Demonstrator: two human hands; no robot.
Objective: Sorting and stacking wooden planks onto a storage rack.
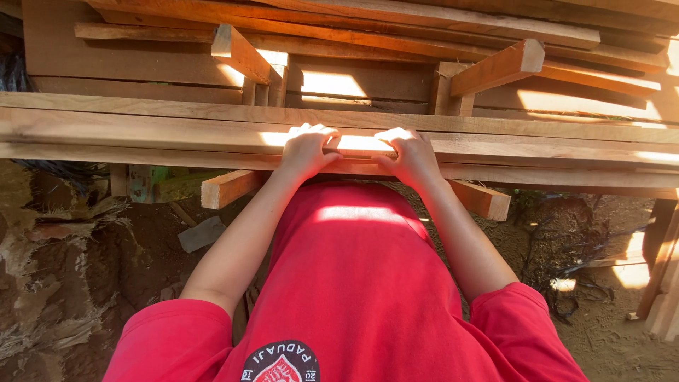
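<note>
Both hands clamp on one plank [177, 131]: left hand [305, 151] and right hand [409, 155] sit side by side, fingers curled over its top face, thumbs hidden under the near edge. Plank lies flat & crosswise on a stack of long boards [537, 173] w/ more lumber [141, 60] piled behind, sun patch between the hands. Stack rests on short cross blocks [228, 188] poking out toward the person in a red shirt [353, 283], dirt ground [56, 269] w/ scraps below.
</note>
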